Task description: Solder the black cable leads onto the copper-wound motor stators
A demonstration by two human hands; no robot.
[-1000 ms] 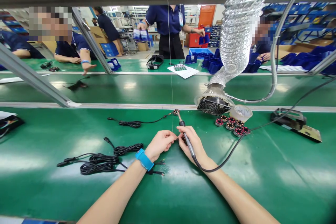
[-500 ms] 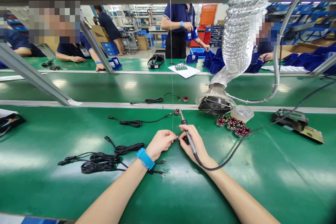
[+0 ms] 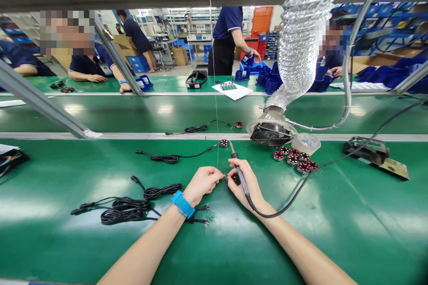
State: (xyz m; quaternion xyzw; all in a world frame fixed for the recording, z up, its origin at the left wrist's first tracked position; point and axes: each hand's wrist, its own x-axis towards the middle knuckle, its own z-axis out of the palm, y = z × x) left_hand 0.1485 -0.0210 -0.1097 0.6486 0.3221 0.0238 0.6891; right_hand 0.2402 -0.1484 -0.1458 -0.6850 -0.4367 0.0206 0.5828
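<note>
My right hand (image 3: 245,182) grips a soldering iron (image 3: 238,170) with its tip pointing up and away; its black cord runs off to the right. Under the same hand a small dark round part (image 3: 235,179) is pinched, mostly hidden. My left hand (image 3: 202,182), with a blue wrist strap (image 3: 183,203), is closed in a pinch at a thin wire end beside that part. A fine solder wire (image 3: 214,98) hangs down from above to just over my fingers. A finished small motor with a black cable (image 3: 224,143) lies just beyond the iron tip.
Coiled black cables (image 3: 127,207) lie left of my wrist. Several small motors (image 3: 294,158), a tape roll (image 3: 306,142) and a fume duct with fan (image 3: 272,131) sit to the right, an iron stand (image 3: 376,153) farther right. Another motor with cable (image 3: 238,124) rests on the belt. People work across the line.
My hands have hardly moved. A motor with cable appeared on the far belt during the last second. The standing person behind turned and reached toward the blue trays.
</note>
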